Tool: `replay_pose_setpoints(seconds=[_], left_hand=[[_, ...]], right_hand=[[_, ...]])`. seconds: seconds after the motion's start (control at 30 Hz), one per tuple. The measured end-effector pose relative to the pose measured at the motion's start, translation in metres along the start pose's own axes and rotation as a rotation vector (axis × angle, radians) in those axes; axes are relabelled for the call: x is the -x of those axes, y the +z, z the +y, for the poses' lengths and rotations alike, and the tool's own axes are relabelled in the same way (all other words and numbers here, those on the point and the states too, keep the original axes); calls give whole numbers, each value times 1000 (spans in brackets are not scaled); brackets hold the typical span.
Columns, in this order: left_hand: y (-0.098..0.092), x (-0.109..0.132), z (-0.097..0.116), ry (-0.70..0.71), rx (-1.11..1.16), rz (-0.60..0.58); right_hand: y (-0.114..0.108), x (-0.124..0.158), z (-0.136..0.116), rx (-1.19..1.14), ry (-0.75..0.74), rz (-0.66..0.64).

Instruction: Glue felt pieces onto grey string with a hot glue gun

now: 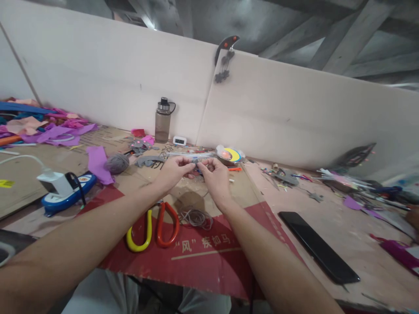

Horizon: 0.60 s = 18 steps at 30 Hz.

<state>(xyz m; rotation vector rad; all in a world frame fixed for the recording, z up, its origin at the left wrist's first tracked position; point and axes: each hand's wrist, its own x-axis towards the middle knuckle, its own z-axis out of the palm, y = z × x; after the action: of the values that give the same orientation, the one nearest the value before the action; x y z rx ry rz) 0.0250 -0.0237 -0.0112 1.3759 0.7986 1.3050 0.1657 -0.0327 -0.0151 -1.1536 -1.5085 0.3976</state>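
Observation:
My left hand (173,171) and my right hand (214,174) meet above the cardboard sheet (203,253), fingers pinched together on a small grey felt piece (195,162) held between them. Below my wrists lie scissors with a yellow and a red handle loop (153,229) and a loose coil of grey yarn (195,216). A grey yarn ball (116,163) sits to the left of my left hand.
A water bottle (163,120) and small white clock (179,140) stand by the white back wall. A blue and white glue gun (65,189) lies left, purple felt scraps (55,131) beyond it. A black phone (318,247) lies right, with craft clutter (347,181) behind.

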Motion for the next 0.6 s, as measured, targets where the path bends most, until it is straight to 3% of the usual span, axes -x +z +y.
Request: replay_pose_setpoints(seconds=[0.13,0.6], left_hand=[[1,1,4,-18,-11,74],[3,5,10,57,-107,74]], right_hand=[[1,1,3,46,-24,-34],[-1,7,-8,205,-131,-54]])
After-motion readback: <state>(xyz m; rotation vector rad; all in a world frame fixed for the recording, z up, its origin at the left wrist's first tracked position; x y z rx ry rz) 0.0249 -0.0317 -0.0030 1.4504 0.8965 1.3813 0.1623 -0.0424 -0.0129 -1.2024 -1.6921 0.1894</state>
